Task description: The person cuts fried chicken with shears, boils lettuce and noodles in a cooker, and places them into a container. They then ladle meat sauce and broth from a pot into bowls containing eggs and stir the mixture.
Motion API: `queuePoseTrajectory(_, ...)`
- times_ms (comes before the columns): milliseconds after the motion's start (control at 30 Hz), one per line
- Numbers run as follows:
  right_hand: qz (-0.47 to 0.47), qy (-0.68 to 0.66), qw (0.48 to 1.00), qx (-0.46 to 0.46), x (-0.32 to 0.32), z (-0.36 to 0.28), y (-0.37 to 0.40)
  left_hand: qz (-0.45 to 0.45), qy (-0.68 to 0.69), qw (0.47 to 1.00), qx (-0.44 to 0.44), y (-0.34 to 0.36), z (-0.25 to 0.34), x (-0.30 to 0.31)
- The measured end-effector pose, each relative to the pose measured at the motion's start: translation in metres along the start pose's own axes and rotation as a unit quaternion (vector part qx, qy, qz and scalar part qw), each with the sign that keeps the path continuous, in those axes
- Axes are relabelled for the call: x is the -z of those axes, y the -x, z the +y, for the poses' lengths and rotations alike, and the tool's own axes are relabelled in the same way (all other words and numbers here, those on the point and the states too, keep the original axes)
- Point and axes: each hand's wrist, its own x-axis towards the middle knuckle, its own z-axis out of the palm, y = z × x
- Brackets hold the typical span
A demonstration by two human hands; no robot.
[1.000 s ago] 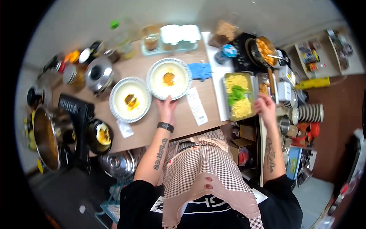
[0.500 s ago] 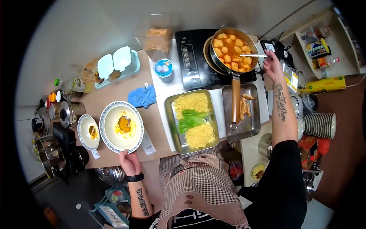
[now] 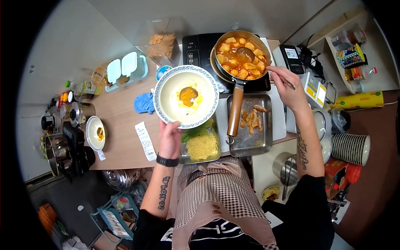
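Observation:
My left hand [image 3: 170, 139] grips the near rim of a large cream bowl [image 3: 164, 102] with a blue patterned edge. Brown and yellow seasoning lies in its bottom. The bowl is raised above the counter and partly covers a metal tray [image 3: 199, 161] of yellow noodles [image 3: 202, 146] and green lettuce. In my right hand [image 3: 289, 85] is the handle of a ladle [image 3: 245, 55], its head in the orange-red soup. That soup, with several chunks and balls, fills a pot with a wooden handle [image 3: 236, 109] on the black induction cooker [image 3: 192, 43].
Brown fried strips [image 3: 252, 120] lie in a second metal tray [image 3: 243, 146]. To the left are a smaller seasoned bowl [image 3: 92, 139], a blue cloth [image 3: 144, 103] and a paper receipt [image 3: 145, 141]. Stacked plates [image 3: 350, 152] and a scale [image 3: 313, 89] stand at right.
My left hand has lifted the large bowl off the counter and carried it right, towards the pot. My right hand has lowered slightly, and the ladle's head now shows in the soup.

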Motion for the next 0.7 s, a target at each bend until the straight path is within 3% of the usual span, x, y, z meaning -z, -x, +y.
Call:
queuePoseTrajectory(67, 0.051, -0.046, 0.997, -0.020, -0.007, 0.012, 0.003, -0.009, -0.010, 1.000, -0.006, -0.007, -0.007, -0.011)
queuePoseTrajectory(167, 0.089, -0.176, 0.968, -0.156, -0.017, 0.034, 0.002, -0.004, -0.010, 1.000, 0.001, -0.011, -0.010, -0.027)
queuePoseTrajectory(400, 0.150, -0.367, 0.895, -0.206, -0.011, 0.063, -0.003, -0.015, -0.040, 0.999, 0.007, -0.019, -0.019, -0.030)
queuePoseTrajectory(700, 0.131, -0.353, 0.903, -0.206, 0.005, 0.041, -0.001, -0.011, -0.043, 0.999, 0.021, -0.023, -0.026, -0.033)
